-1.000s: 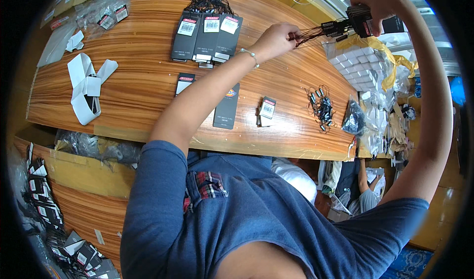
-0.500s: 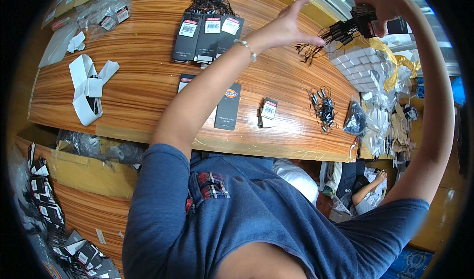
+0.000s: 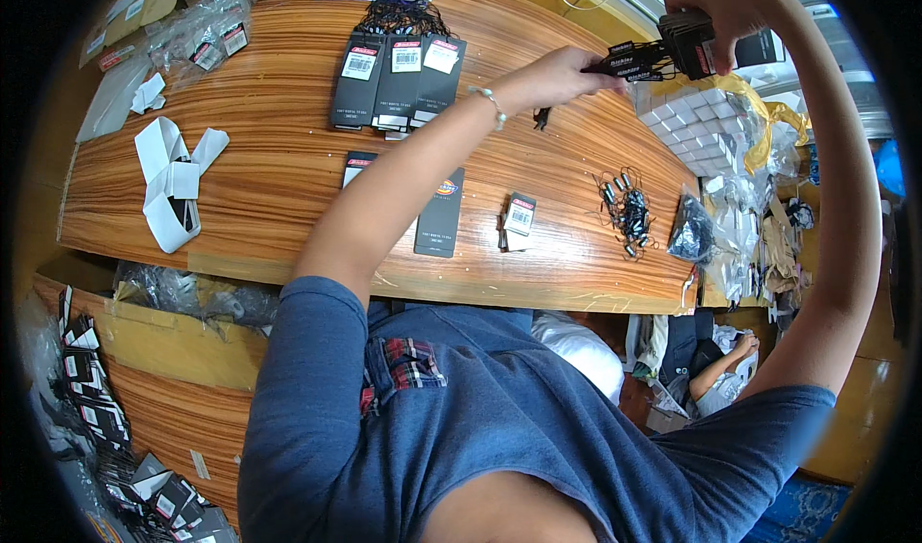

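Observation:
My right hand [image 3: 738,13] grips a stack of dark hang tags [image 3: 686,42] at the far right, above the table. From the stack, black strings with small black seals [image 3: 629,61] stretch left. My left hand [image 3: 569,76] is closed round their far ends, and a short bit of cord [image 3: 543,118] hangs below it. Under my left forearm lie three overlapping stacks of dark tags [image 3: 396,87] with white stickers, their cords bunched at the top. Nearer me are loose dark tags [image 3: 438,218], partly covered by the forearm, and a small stack of stickered tags [image 3: 520,217].
A heap of black strings [image 3: 628,215] and a dark plastic packet [image 3: 691,230] lie at the right. White small boxes [image 3: 687,125] stand beyond. A folded white paper strip [image 3: 171,178] sits at left. Another person's arm [image 3: 720,368] shows below the table's right end.
My left hand, open with thumb and fingers spread before, has closed on the string ends. The cords that dangled loosely are now pulled out straight from the stack in my right hand.

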### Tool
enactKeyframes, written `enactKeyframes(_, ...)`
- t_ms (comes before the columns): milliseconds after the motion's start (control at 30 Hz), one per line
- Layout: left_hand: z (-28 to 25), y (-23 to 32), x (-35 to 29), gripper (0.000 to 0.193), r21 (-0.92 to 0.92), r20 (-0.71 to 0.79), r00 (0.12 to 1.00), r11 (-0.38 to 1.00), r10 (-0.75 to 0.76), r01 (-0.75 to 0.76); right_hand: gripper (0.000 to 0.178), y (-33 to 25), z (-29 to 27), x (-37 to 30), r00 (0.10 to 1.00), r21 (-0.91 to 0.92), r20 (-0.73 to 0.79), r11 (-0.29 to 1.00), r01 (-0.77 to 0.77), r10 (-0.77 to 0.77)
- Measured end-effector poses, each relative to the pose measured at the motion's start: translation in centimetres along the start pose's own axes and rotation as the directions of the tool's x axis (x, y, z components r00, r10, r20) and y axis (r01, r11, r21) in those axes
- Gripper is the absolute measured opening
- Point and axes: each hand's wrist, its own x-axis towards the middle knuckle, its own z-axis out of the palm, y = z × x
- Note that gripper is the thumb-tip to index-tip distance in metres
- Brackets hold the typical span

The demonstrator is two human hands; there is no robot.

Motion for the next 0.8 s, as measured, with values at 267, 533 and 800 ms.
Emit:
enactKeyframes(267, -4.9, 0.5, -1.7, 0.033, -0.255, 0.221, 0.975, 0.963, -0.03, 0.087, 0.075, 4.0, 5.1, 1.9, 0.956, 0.48, -0.087, 0.829, 0.287, -0.281)
enactKeyframes(533, -11.9, -0.5, 1.9, 0.036, -0.062, 0.004, 0.984, 0.982, -0.18, 0.18, 0.075, 1.1, 11.7, 4.6, 0.889, 0.847, -0.384, 0.287, 0.447, -0.251)
enactKeyframes(800, -16.0, -3.2, 6.7, 0.038, 0.699, -0.08, 0.898, 0.619, -0.432, 0.359, 0.067, -10.8, 18.3, 13.8, 0.977, 0.86, -0.196, -0.493, 0.129, -0.087)
